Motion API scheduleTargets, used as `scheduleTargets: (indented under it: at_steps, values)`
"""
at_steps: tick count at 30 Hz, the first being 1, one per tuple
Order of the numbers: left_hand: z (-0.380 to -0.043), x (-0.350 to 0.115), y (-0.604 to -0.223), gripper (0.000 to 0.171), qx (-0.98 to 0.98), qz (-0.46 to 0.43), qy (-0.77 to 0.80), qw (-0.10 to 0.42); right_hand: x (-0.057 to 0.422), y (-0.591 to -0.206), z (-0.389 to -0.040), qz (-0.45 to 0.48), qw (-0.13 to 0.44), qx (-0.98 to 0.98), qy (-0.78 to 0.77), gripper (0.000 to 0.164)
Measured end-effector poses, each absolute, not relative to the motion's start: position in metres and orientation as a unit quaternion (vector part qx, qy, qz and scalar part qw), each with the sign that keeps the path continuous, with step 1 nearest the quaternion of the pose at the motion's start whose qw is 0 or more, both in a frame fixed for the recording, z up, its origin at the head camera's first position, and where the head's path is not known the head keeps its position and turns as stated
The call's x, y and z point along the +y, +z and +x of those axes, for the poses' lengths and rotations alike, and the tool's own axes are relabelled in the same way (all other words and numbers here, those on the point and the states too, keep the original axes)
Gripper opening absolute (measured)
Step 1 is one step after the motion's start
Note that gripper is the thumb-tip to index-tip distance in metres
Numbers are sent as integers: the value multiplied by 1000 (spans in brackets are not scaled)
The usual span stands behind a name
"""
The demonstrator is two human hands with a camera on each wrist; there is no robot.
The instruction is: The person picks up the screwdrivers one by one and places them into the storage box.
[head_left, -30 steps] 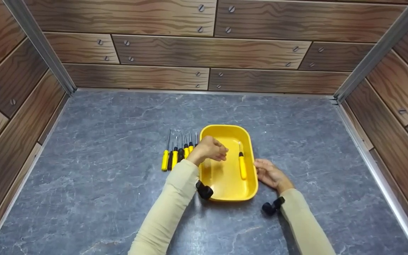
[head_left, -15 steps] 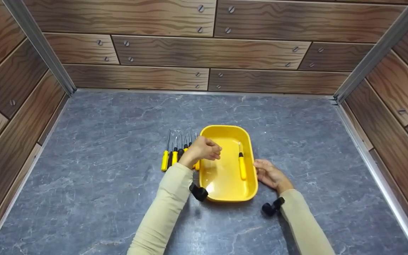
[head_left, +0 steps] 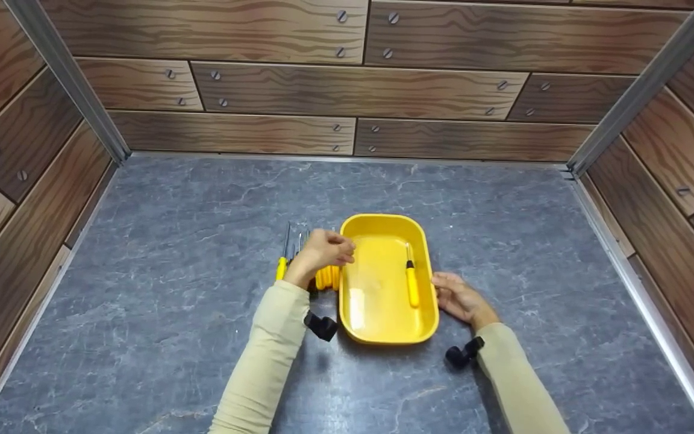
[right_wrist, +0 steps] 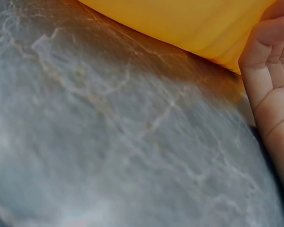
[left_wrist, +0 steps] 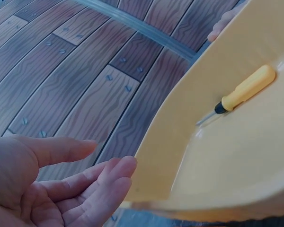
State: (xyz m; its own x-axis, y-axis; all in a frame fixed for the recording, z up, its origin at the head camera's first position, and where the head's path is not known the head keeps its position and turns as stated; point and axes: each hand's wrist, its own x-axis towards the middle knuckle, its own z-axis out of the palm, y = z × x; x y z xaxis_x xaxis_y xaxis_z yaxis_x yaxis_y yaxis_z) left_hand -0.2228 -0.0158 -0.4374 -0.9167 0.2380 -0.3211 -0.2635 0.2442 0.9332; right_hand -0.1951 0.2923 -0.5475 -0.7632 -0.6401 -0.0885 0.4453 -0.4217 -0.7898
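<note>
A yellow-handled screwdriver (head_left: 412,283) with a black collar lies in the right half of the yellow tray (head_left: 383,339); the left wrist view shows it too. My left hand (head_left: 325,250) hovers by the tray's left rim, over a row of screwdrivers (head_left: 327,278). Nothing is between its thumb and relaxed fingers (left_wrist: 104,189). Several of those screwdrivers, with yellow or dark handles, are partly hidden beneath the hand. My right hand (head_left: 458,296) rests against the tray's outer right wall, its fingers touching it. Only part of that hand shows in the right wrist view.
The tray and the screwdrivers stand on a grey marbled tabletop (head_left: 202,199). Wood-patterned panels (head_left: 299,90) enclose it at the back and both sides, with metal strips along the corners. A black camera mount sits on each wrist.
My left hand has moved left, from over the tray's inside to over the row of screwdrivers. The right hand, the tray and the screwdriver in it have stayed put.
</note>
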Motion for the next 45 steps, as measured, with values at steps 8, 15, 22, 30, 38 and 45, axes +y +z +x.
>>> scheduleTargets:
  at_steps: [8, 15, 22, 30, 38, 45]
  values:
    - [-221, -30, -440, 25, 760, -17, 620, 196, 292, -545, -195, -106, 329, 433, -832, 47]
    - [-221, -40, -442, 26, 766, -23, 613, 193, 293, -546, -195, -101, 328, 435, -832, 45]
    - [-222, -45, -446, 28, 758, -22, 624, 190, 292, -546, -195, -102, 326, 435, -833, 44]
    - [-222, -54, -450, 27, 762, -53, 615, 198, 293, -546, -194, -105, 322, 440, -832, 44]
    - [-222, -65, -453, 29, 754, -65, 623, 200, 293, -547, -194, -113, 327, 433, -832, 45]
    - [-220, -74, -457, 29, 760, -64, 617, 194, 292, -546, -195, -101, 327, 444, -828, 45]
